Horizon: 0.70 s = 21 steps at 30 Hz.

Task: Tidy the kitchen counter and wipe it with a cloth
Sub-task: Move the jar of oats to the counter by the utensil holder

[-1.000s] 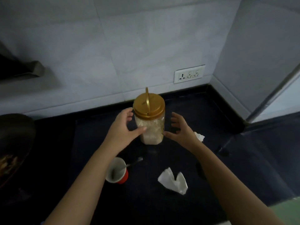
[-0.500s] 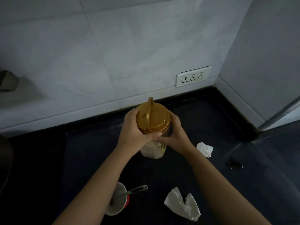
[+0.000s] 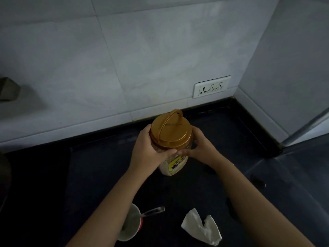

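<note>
Moving the clear plastic jar with the gold handled lid [image 3: 173, 163], clasped under its lid by the curled left hand [image 3: 147, 148] and right hand [image 3: 201, 145] on the dark counter [image 3: 99, 175] below-left of the white wall socket [image 3: 211, 87], is probably best done upright, with both grips kept level.

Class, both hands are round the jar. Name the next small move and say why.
Probably move the jar against the wall: the left hand and right hand grip it just under the lid, and it sits out from the wall on the counter, in the way of wiping.
</note>
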Tool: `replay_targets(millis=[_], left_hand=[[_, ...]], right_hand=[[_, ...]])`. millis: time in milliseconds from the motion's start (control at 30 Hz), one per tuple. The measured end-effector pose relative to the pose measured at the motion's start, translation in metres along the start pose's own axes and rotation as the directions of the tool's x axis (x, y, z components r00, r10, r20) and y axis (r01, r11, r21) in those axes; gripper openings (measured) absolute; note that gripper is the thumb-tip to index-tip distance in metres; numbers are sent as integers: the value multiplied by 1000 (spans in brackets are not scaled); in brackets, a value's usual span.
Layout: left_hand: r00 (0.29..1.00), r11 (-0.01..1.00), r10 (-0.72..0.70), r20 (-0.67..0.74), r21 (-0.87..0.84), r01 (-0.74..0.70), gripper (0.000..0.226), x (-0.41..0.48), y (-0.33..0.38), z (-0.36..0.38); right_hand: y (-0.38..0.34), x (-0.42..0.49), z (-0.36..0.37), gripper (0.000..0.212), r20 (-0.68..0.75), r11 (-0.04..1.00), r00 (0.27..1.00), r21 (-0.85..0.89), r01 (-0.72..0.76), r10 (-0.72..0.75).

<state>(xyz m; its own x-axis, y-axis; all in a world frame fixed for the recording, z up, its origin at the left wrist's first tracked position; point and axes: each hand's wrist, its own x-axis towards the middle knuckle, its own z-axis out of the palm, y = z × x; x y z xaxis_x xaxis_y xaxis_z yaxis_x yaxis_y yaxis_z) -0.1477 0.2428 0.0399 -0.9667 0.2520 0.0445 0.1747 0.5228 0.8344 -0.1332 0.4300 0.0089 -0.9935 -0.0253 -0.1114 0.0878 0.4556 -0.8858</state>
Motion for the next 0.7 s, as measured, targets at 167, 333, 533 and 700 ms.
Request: replay_targets(millis=[167,333,533,700], left_hand=[[966,991,-71,248,-90,96,103,14,-20,-28],[939,995,-82,334,-26,96,117,11,-26,-33],[976,980,-77,206,-163,112,102,9,-23,-16],[982,974,-41,182,-212,80,105,12,-3,-25]], right_hand=[[3,-27,25,82,-205,999,978,-26,24,-29],[1,-22,9,80,-104,998,992,-23,64,-66],[-3,6,-1,92,148,991,988,126,-55,36],[-10,-1,-6,98,92,960,996,275,-44,19]])
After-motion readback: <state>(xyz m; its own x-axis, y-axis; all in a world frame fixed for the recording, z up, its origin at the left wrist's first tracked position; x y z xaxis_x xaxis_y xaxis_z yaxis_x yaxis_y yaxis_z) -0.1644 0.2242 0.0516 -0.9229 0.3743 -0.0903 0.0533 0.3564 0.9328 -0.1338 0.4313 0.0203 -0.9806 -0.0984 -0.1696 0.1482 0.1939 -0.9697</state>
